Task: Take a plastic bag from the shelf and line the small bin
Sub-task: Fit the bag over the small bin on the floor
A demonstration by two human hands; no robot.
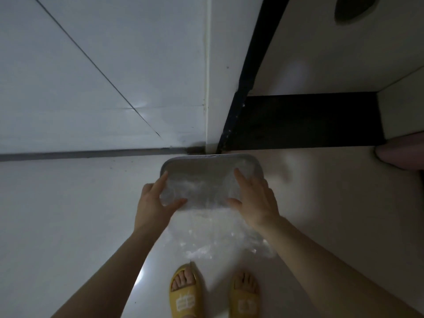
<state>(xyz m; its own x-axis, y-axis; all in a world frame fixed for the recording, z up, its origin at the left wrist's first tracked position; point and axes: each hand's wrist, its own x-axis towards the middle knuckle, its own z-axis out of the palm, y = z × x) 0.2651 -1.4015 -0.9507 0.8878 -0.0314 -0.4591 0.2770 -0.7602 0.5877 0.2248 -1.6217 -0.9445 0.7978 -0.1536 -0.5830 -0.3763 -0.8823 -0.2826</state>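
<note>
So the small bin [211,160] is sitting on the floor [68,214] dead center of the shot, a grey rounded-rectangle thing, its far rim right up against the wall corner at 12 o'clock. The plastic bag [206,228] is clear and crinkly, partly stuffed down into the bin's mouth with the rest spilling over the near rim toward 6 o'clock, bunched up on the floor just ahead of the feet. Left hand [153,203] is at the bin's 9 o'clock side, fingers [163,177] spread fairly wide along the rim with the thumb hooked across the near edge, pinching bag film against it as far as I can tell. Right hand [254,200] mirrors that at 3 o'clock, its fingers reaching down into the opening on top of the plastic and the thumb pointing in toward the middle; can't really say if it's gripping the film or just pressing on it, it's dim and a bit blurry. At 6 o'clock there's a pair of yellow slides [185,292] on bare feet. Pale tiled wall [91,76] fills 10 to 12 o'clock, and a white cabinet [332,53] with a dark recess under it sits at 1 to 3 o'clock.
</note>
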